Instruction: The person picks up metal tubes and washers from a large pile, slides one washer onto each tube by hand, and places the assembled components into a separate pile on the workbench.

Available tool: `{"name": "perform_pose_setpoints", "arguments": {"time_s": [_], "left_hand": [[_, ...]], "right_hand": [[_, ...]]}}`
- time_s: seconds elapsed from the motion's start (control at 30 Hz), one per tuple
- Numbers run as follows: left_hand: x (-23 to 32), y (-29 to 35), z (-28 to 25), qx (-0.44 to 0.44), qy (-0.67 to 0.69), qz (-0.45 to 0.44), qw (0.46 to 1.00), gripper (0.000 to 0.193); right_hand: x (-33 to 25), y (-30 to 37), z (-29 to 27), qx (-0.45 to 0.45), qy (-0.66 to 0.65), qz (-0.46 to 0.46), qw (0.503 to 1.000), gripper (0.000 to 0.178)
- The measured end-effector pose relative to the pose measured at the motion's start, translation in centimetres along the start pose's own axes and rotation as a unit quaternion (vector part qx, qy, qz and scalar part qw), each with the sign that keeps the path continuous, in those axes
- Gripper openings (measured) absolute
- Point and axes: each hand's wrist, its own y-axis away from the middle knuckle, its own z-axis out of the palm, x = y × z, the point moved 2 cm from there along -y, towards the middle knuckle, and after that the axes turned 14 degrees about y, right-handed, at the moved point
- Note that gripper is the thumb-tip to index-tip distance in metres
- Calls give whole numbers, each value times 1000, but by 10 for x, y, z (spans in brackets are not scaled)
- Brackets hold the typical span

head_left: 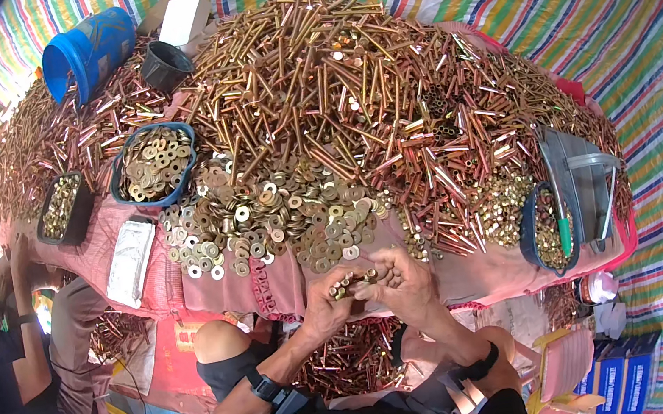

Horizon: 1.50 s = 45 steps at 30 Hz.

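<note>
Close together at the front edge of the cloth-covered work surface [216, 296], my two hands meet. Closed round a bunch of small brass-coloured metal pieces [354, 281] with round ends is my left hand [326, 304]. My right hand [406, 286] grips the same bunch from the other side, its fingers curled. The fingers hide most of the pieces, so their full shape cannot be made out. Just beyond my hands lies a heap of flat round washers [264, 217]. Metal sleeves [440, 191] are piled to the far right, with small nuts [502, 203] beside them.
Long bolts [285, 68] form a large mound behind. A blue tub of washers [154, 165], dark tray of nuts [64, 208], tipped blue bucket [90, 54] and black cup [166, 64] stand left. A blue container [531, 241] and grey scoop [580, 178] are right. Another person's arm [22, 313] shows left.
</note>
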Motion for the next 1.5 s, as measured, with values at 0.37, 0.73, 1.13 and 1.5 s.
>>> {"name": "perform_pose_setpoints", "arguments": {"time_s": [0.37,0.73,1.13,1.5], "left_hand": [[5,-1,2,-11,-19,-6,1000,34],[-1,1,-2,-10,-12,3,1000,43],[4,-1,0,-27,-40,-9,999,38],[12,-3,4,93,108,-99,985,38]], "right_hand": [[6,-3,-2,-15,25,-18,999,29],[8,-2,-5,-45,-11,31,998,35],[0,0,-8,-1,125,-134,983,31],[34,-15,-31,-256,-40,186,948,18]]}}
